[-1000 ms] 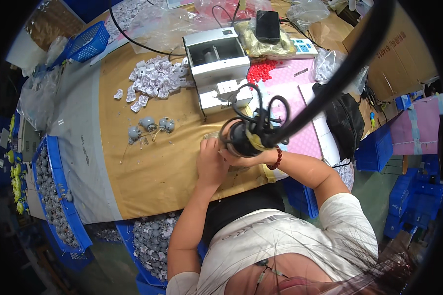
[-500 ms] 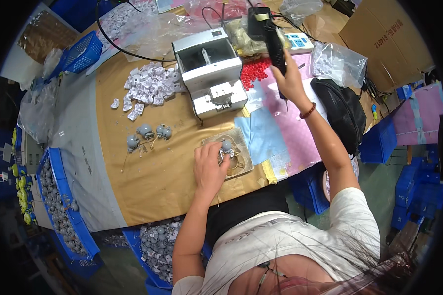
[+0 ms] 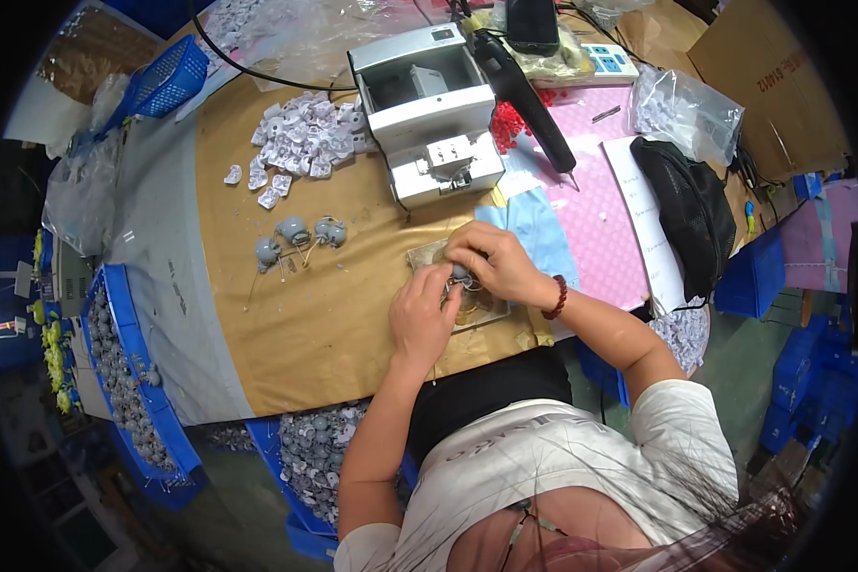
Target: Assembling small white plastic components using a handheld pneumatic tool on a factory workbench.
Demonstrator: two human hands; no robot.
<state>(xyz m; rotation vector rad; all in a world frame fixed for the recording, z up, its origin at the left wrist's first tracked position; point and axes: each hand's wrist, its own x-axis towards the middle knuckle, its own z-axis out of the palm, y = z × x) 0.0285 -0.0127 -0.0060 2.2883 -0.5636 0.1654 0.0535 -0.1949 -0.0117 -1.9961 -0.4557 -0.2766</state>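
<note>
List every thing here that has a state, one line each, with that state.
Left hand: fingers bent on the small grey part.
Right hand: closed over that part.
Black driver tool: hanging unheld.
Grey machine: top open.
Black pouch: lying flat.

White short-sleeved shirt — dark red bead bracelet [image 3: 556,297] on right wrist.

A grey box-shaped machine [image 3: 427,110] stands at twelve o'clock on the brown worktop [image 3: 334,315]. A heap of white small parts [image 3: 300,143] lies at eleven, three grey round parts [image 3: 296,238] at nine. A black pouch [image 3: 691,224] rests at three, a blue basket [image 3: 167,81] far at eleven.
</note>
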